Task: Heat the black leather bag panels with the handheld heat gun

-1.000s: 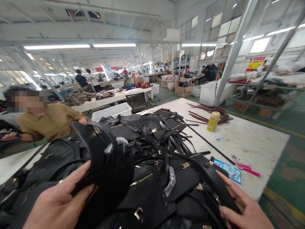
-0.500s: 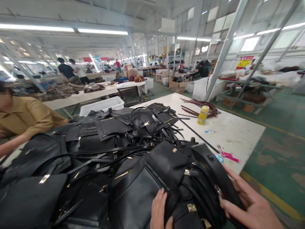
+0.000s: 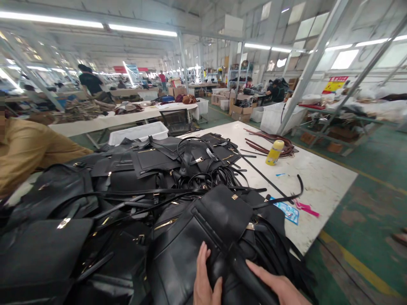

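At the bottom of the head view, my left hand (image 3: 203,277) lies on a black leather bag (image 3: 178,250), its fingers stretched out and the thumb apart. My right hand (image 3: 278,286) is just to its right, closed around a broad black strap (image 3: 249,273) that lies across the bag's lower right part. Some of its fingers are hidden under the strap. The bag has a flap (image 3: 222,207) with a small gold fitting, and a gold zip shows at its left.
More black bags (image 3: 41,245) with gold fittings cover the table's left side. On the white tabletop (image 3: 321,182) are a yellow bottle (image 3: 275,152), brown straps (image 3: 288,146), a blue-and-white packet (image 3: 288,212) and a pink tool (image 3: 307,208). A person in a tan shirt (image 3: 41,148) is at the left.
My right hand has brought the broad strap left and down, from the table's side onto the bag. The blue-and-white packet now shows more fully. My left hand has shifted slightly left.
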Action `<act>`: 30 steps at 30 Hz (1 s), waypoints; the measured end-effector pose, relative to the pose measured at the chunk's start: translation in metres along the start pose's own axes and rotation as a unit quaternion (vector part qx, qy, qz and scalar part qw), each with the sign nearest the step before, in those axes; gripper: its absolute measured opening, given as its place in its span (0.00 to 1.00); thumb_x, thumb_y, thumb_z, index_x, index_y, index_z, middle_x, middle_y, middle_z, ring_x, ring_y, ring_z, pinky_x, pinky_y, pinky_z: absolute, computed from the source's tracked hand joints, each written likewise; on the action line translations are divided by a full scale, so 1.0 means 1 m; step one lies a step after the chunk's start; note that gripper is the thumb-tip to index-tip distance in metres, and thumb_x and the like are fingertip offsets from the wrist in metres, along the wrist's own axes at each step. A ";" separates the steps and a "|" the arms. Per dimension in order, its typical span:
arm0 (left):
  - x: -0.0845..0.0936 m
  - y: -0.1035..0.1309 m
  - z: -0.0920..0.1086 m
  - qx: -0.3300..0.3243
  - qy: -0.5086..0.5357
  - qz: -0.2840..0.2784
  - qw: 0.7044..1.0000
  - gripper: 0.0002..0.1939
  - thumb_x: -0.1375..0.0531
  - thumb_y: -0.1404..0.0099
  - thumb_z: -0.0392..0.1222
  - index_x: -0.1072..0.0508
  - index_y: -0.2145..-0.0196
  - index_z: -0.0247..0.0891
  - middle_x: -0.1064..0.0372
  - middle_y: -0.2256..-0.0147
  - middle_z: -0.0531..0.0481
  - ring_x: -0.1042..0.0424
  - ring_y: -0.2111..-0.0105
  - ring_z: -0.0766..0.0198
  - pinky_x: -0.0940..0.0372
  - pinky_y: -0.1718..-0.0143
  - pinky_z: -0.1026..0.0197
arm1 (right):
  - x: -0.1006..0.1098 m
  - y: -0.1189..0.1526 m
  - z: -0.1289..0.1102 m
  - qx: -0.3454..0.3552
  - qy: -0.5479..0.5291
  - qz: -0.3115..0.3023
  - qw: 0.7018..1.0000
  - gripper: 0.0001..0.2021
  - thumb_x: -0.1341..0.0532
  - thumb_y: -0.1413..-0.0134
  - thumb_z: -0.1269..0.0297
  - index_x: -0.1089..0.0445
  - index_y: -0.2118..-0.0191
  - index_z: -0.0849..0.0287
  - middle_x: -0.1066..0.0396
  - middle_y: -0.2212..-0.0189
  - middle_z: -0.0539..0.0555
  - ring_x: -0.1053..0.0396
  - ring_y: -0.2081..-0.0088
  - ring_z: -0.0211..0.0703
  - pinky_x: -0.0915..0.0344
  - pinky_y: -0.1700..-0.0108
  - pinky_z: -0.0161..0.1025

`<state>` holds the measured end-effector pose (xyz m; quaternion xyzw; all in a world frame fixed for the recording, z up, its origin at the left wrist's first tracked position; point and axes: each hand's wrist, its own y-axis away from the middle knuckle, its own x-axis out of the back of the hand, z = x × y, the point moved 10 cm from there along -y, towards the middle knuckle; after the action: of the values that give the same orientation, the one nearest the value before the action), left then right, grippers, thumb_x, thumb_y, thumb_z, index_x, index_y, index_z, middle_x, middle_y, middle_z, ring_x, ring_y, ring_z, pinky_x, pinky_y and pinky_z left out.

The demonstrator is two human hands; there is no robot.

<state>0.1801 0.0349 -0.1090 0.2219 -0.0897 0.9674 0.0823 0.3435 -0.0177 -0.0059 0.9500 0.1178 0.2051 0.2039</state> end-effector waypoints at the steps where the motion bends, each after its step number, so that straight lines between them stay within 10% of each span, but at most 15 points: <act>1: -0.001 0.001 -0.002 0.008 0.006 -0.008 1.000 0.36 0.51 0.47 0.34 0.61 0.42 0.40 0.59 0.40 0.43 0.45 0.45 0.55 0.47 0.45 0.51 | -0.004 -0.006 0.001 -0.001 0.000 -0.001 1.000 0.34 0.38 0.61 0.63 0.45 0.44 0.56 0.40 0.47 0.54 0.45 0.45 0.53 0.49 0.44 0.42; 10: -0.006 0.007 -0.011 -0.018 0.003 0.010 1.000 0.35 0.52 0.46 0.34 0.62 0.43 0.42 0.59 0.41 0.42 0.48 0.44 0.54 0.47 0.45 0.49 | -0.024 -0.035 0.004 0.027 0.045 0.016 0.999 0.36 0.41 0.65 0.71 0.46 0.43 0.53 0.36 0.50 0.52 0.40 0.49 0.52 0.43 0.48 0.40; 22: -0.018 0.018 -0.019 -0.056 -0.030 -0.015 0.998 0.29 0.48 0.51 0.31 0.42 0.49 0.34 0.50 0.43 0.37 0.50 0.43 0.52 0.44 0.46 0.50 | -0.030 -0.164 -0.090 0.101 0.105 0.092 0.985 0.37 0.42 0.68 0.73 0.45 0.44 0.60 0.32 0.58 0.58 0.35 0.57 0.52 0.40 0.54 0.43; 26: 0.016 -0.017 -0.005 -0.018 0.015 -0.039 0.999 0.23 0.48 0.46 0.38 0.39 0.51 0.36 0.43 0.47 0.39 0.45 0.45 0.55 0.47 0.45 0.51 | -0.020 -0.151 -0.102 0.119 0.049 0.068 0.989 0.36 0.44 0.61 0.71 0.53 0.41 0.55 0.30 0.69 0.50 0.33 0.76 0.39 0.35 0.74 0.35; 30: 0.083 -0.105 -0.018 0.096 0.034 0.065 0.993 0.27 0.48 0.47 0.35 0.43 0.47 0.34 0.49 0.44 0.42 0.53 0.42 0.59 0.59 0.42 0.54 | -0.011 -0.105 -0.087 0.110 -0.022 0.048 0.993 0.36 0.46 0.58 0.70 0.58 0.41 0.53 0.32 0.62 0.50 0.37 0.81 0.34 0.38 0.81 0.31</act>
<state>0.1197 0.1503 -0.0742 0.1896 -0.0074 0.9818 0.0003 0.2805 0.1022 0.0172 0.9755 0.0894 0.1796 0.0904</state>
